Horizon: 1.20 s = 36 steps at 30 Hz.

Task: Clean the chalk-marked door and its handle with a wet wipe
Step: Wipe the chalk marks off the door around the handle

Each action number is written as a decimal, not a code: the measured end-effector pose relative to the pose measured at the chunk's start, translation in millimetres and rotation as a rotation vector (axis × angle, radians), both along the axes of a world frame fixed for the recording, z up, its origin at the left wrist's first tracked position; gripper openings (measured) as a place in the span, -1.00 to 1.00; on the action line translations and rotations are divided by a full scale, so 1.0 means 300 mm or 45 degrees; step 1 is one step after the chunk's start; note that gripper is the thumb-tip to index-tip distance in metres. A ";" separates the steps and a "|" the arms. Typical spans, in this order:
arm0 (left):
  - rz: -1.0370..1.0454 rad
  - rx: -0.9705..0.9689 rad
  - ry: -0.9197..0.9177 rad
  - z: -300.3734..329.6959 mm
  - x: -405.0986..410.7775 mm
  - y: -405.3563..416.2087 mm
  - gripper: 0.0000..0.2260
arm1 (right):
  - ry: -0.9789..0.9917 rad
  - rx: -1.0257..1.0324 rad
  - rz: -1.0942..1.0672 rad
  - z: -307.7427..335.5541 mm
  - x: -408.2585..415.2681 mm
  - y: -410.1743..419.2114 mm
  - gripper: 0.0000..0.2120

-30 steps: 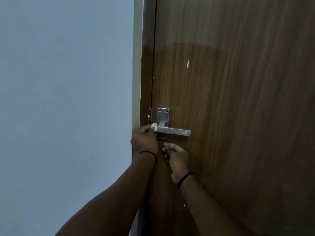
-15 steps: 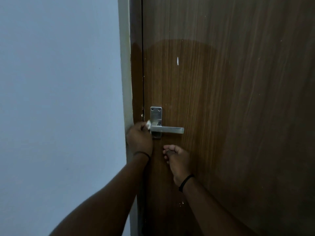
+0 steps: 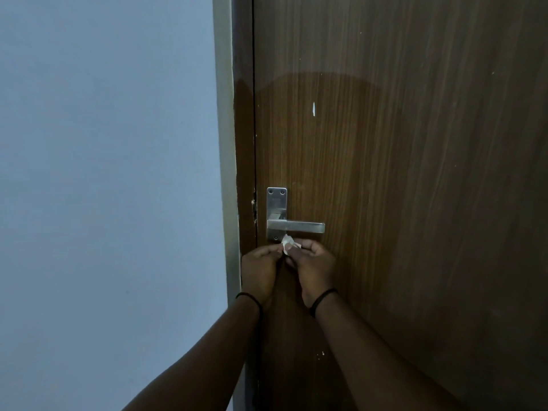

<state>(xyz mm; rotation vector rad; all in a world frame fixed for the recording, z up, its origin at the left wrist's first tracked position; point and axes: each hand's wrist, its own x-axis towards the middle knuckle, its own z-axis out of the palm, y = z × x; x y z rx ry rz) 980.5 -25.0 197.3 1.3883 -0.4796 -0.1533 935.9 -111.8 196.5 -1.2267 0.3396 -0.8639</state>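
I've got both hands pinching the wet wipe (image 3: 289,244) just below the handle (image 3: 295,226) – left hand (image 3: 261,268) & right hand (image 3: 314,266) meet there, prob refolding it w/ 2 hands for a clean face – door (image 3: 415,173) chalk mark (image 3: 313,109) far above

The brown wooden door (image 3: 415,173) carries a steel lever handle (image 3: 295,226) on its plate, with a white chalk mark (image 3: 313,109) at its twelve o'clock.
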 end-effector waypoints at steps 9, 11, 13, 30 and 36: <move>0.505 -0.114 -0.168 0.024 -0.006 0.014 -0.73 | 0.025 -0.882 -0.529 -0.035 -0.079 0.118 -0.87; 0.526 -0.185 -0.198 0.040 -0.016 0.013 -0.72 | -0.052 -1.262 -0.790 -0.003 -0.088 0.095 -0.88; 0.574 -0.182 -0.259 0.048 -0.024 0.012 -0.72 | -0.091 -1.540 -0.962 0.056 -0.072 0.082 -0.89; 0.578 -0.205 -0.173 0.066 -0.007 -0.002 -0.68 | 0.022 -2.418 -0.953 0.107 -0.123 -0.164 -0.71; 0.521 -0.242 -0.165 0.100 -0.033 0.004 -0.67 | 0.097 -2.226 -0.937 0.093 -0.181 -0.193 -0.70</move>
